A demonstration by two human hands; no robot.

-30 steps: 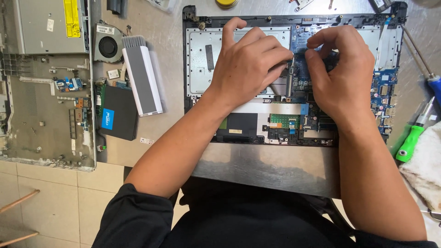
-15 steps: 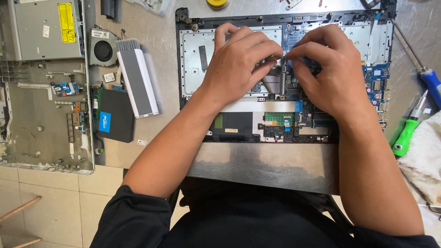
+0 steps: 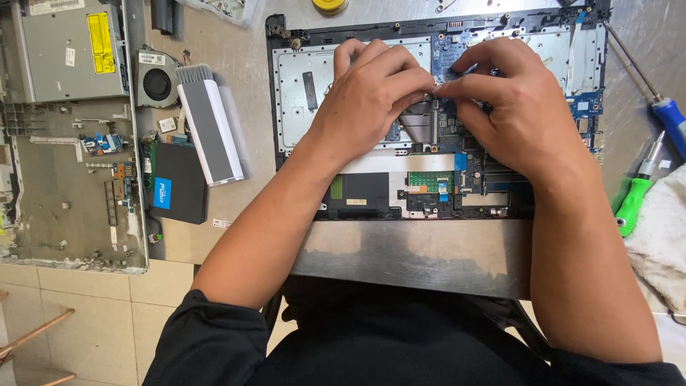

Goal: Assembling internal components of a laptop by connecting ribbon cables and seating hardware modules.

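Note:
An opened laptop chassis [image 3: 300, 93] lies on the steel bench, its blue circuit board [image 3: 464, 46] and silver keyboard backing exposed. My left hand [image 3: 371, 96] and my right hand [image 3: 511, 107] rest over the middle of the board, fingertips meeting at a small part near the heatsink. Both pinch at that spot; what they hold is too small and hidden to name. A small green board [image 3: 429, 181] with a blue ribbon tab sits just below my hands.
Left of the chassis lie a grey-and-white brush block [image 3: 209, 121], a black drive [image 3: 175, 182], a fan [image 3: 157, 82] and the laptop's bottom cover [image 3: 64, 179]. At right are a blue-handled screwdriver [image 3: 668, 121], a green-handled one [image 3: 632, 200] and a white cloth [image 3: 661, 236].
The view has drifted so the chassis sits slightly lower and to the right. My hands stay over the same spot on the board, fingertips drawn closer together.

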